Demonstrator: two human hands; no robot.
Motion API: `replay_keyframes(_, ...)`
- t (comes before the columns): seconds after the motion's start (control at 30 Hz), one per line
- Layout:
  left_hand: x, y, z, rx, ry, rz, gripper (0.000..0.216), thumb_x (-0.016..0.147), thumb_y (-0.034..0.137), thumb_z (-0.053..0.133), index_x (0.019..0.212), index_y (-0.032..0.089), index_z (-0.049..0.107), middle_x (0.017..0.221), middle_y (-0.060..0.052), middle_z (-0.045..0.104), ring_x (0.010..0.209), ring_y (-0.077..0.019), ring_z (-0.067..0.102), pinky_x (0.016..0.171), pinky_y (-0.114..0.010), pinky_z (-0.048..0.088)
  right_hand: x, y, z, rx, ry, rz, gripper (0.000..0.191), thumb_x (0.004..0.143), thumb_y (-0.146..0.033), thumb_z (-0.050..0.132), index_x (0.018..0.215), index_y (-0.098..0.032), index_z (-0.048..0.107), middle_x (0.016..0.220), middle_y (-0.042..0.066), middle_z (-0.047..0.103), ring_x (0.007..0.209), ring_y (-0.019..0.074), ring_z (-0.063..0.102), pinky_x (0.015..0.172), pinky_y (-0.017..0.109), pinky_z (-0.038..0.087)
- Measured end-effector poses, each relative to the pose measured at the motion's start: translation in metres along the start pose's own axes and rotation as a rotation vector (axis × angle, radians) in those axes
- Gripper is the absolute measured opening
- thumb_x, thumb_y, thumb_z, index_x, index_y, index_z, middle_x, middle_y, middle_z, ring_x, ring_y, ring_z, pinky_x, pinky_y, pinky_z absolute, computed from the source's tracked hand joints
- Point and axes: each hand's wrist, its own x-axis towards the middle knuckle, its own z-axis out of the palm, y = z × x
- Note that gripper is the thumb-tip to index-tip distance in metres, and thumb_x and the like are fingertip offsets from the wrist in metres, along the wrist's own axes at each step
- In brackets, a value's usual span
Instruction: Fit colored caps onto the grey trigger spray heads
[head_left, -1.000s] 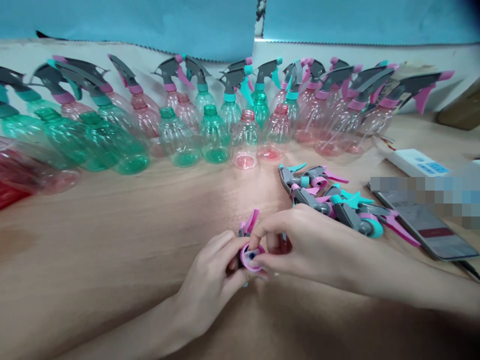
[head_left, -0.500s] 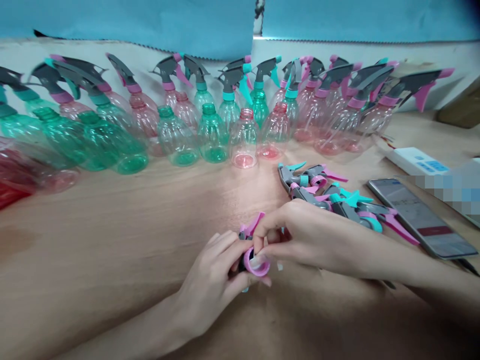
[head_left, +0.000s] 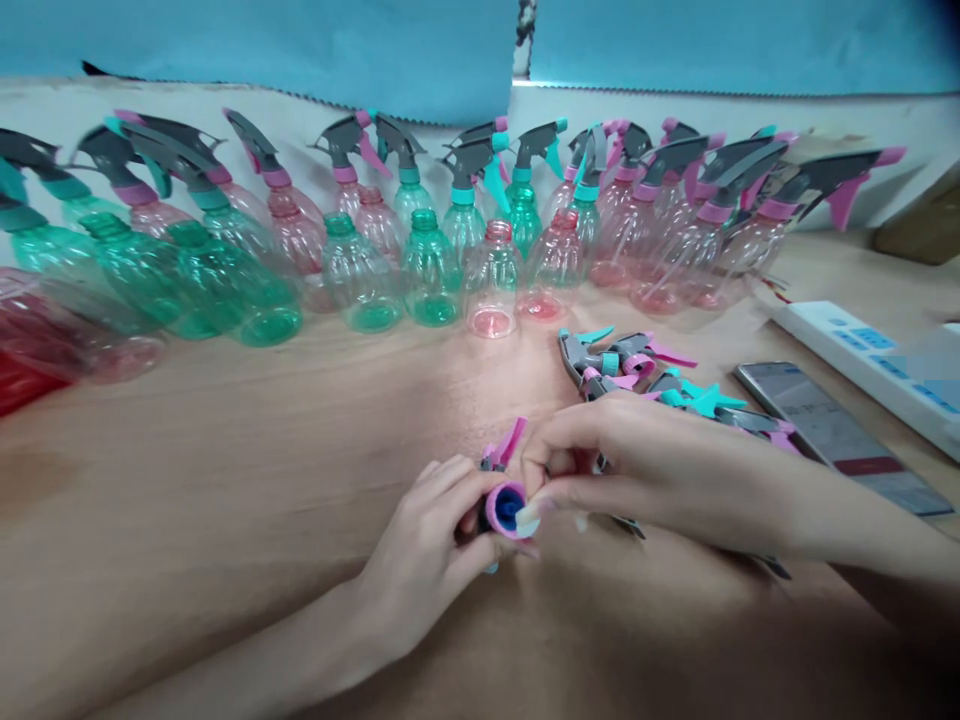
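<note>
Left hand (head_left: 416, 545) curls closed around a pink-collared spray head (head_left: 507, 507) above the table (head_left: 300, 440); right hand (head_left: 626, 465) pinches a small pale disc (head_left: 529, 524) at its rim.
Loose spray heads (head_left: 577, 356) lie beyond; many capped bottles (head_left: 686, 250) already wear theirs, several open-necked bottles (head_left: 491, 275) have none.

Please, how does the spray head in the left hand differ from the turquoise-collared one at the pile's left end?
The held spray head has a pink collar; the pile spray head has a turquoise collar. The left hand grips the held one; the pile one lies on the table. The held one shows blue inside its collar; the pile one's inside is hidden. Both have grey parts.
</note>
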Motion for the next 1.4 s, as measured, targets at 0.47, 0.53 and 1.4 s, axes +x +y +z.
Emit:
replay_keyframes(0.47,-0.001,0.001,0.003,-0.213,0.122,-0.127,0.016,0.079,0.035,0.067,0.081,0.019,0.065,0.062,0.005,0.04,0.055,-0.0101,0.036,0.049,-0.02,0.031,0.003,0.0,0.02,-0.365,0.288,-0.348,0.017,0.092,-0.021,0.048,0.085,-0.015,0.062,0.083,0.005,0.064,0.077,0.0142,0.055,0.066,0.027,0.041)
replay_keyframes(0.53,-0.001,0.002,0.002,-0.217,0.124,-0.142,0.018,0.078,0.035,0.068,0.079,0.018,0.064,0.061,0.006,0.039,0.055,-0.0101,0.036,0.049,-0.02,0.03,0.002,-0.001,0.018,-0.368,0.248,-0.366,0.018,0.092,-0.016,0.047,0.085,-0.015,0.063,0.082,0.005,0.064,0.081,0.0151,0.057,0.071,0.027,0.042)
replay_keyframes(1.4,-0.002,0.0,0.004,-0.073,0.12,-0.073,0.027,0.07,0.037,0.077,0.085,0.019,0.064,0.064,0.005,0.046,0.055,-0.0099,0.041,0.049,-0.02,0.032,0.007,0.007,0.001,-0.234,0.08,-0.33,0.018,0.089,-0.017,0.055,0.076,-0.022,0.067,0.084,-0.004,0.067,0.089,0.0104,0.058,0.087,0.026,0.038)
